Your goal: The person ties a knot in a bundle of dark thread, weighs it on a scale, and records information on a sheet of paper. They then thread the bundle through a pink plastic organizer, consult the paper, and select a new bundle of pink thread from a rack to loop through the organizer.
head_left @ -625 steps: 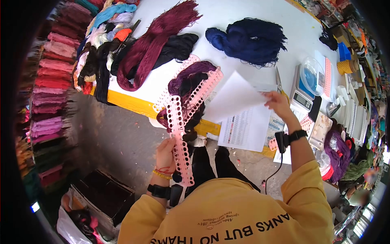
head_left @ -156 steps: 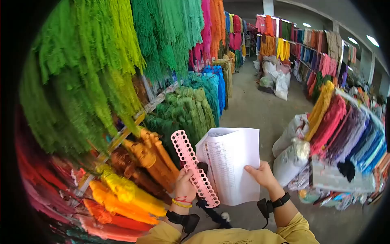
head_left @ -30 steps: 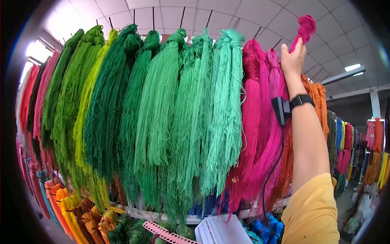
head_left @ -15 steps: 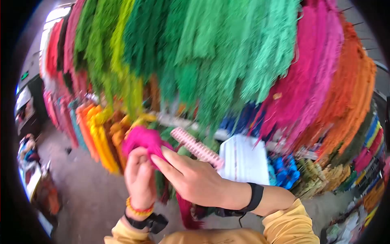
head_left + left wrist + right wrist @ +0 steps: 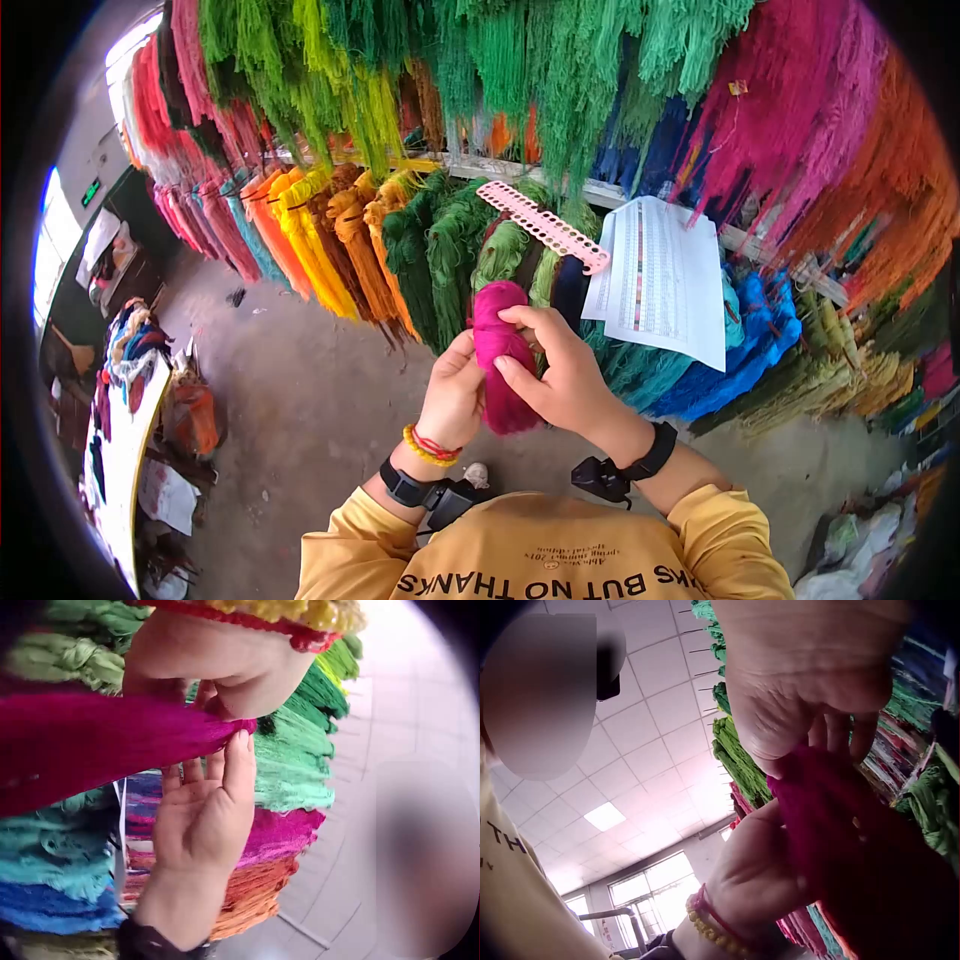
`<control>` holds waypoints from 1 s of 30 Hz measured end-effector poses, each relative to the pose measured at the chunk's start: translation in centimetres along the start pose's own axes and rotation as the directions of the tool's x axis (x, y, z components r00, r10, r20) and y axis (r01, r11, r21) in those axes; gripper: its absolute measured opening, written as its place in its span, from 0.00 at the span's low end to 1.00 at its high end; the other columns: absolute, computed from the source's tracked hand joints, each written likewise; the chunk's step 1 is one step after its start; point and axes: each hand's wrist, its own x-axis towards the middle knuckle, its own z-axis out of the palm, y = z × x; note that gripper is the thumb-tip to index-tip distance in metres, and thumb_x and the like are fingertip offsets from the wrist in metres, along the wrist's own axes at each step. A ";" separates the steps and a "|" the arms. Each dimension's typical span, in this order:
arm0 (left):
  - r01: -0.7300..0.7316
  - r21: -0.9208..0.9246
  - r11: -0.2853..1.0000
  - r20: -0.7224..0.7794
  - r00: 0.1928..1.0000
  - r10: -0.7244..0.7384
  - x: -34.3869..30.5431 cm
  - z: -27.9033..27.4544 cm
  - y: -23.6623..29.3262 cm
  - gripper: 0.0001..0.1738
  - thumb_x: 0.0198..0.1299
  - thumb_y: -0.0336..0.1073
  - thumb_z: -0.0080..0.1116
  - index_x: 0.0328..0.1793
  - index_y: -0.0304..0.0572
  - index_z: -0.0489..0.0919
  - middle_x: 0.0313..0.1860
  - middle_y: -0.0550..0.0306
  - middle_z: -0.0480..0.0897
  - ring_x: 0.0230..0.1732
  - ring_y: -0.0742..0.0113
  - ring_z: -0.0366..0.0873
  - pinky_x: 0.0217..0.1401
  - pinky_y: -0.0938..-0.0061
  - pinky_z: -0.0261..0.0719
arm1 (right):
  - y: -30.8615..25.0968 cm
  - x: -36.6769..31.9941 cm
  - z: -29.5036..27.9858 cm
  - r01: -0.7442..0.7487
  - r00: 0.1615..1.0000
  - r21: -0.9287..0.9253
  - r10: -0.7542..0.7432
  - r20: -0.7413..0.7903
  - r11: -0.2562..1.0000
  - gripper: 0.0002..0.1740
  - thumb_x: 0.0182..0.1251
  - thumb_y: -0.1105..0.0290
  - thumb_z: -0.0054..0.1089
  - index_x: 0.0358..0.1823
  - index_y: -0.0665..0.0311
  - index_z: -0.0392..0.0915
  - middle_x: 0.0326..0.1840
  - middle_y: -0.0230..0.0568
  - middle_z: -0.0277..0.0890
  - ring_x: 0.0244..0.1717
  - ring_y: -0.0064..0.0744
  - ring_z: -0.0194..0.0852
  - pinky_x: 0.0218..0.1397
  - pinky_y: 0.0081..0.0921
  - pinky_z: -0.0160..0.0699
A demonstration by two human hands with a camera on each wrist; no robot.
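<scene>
A magenta skein of yarn (image 5: 498,345), twisted at its upper end and loose below, is held in front of the chest. My left hand (image 5: 452,392) grips it from the left side. From the right, my right hand (image 5: 562,372) pinches it between thumb and fingers. Its loose strands (image 5: 90,746) fan out in the left wrist view, where the right fingertips meet the gathered end. Beyond the hands, a pink card with punched holes (image 5: 545,228) rests on green skeins, beside printed sheets (image 5: 668,290) with a table of rows.
Green skeins (image 5: 500,50) hang on the upper rack, with magenta (image 5: 790,110) and orange ones (image 5: 900,200) to the right. Below hang yellow (image 5: 310,230), dark green and blue skeins (image 5: 755,345). A white-topped table (image 5: 140,450) stands at left on the grey floor (image 5: 290,400).
The right hand has come down from the upper rack with the magenta skein, and both hands now hold it. The pink card and sheets, hand-held 5.2 s ago, lie on the lower skeins.
</scene>
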 end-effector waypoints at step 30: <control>0.324 0.447 0.834 0.188 0.877 -0.442 8.6 -19.1 12.4 0.11 0.62 0.38 0.52 0.42 0.38 0.77 0.19 0.72 0.65 0.18 0.85 0.55 0.19 0.87 0.50 | 7.5 10.2 12.6 -0.778 0.628 0.458 0.534 0.566 0.430 0.15 0.67 0.61 0.51 0.34 0.69 0.74 0.24 0.31 0.74 0.30 0.19 0.71 0.35 0.19 0.69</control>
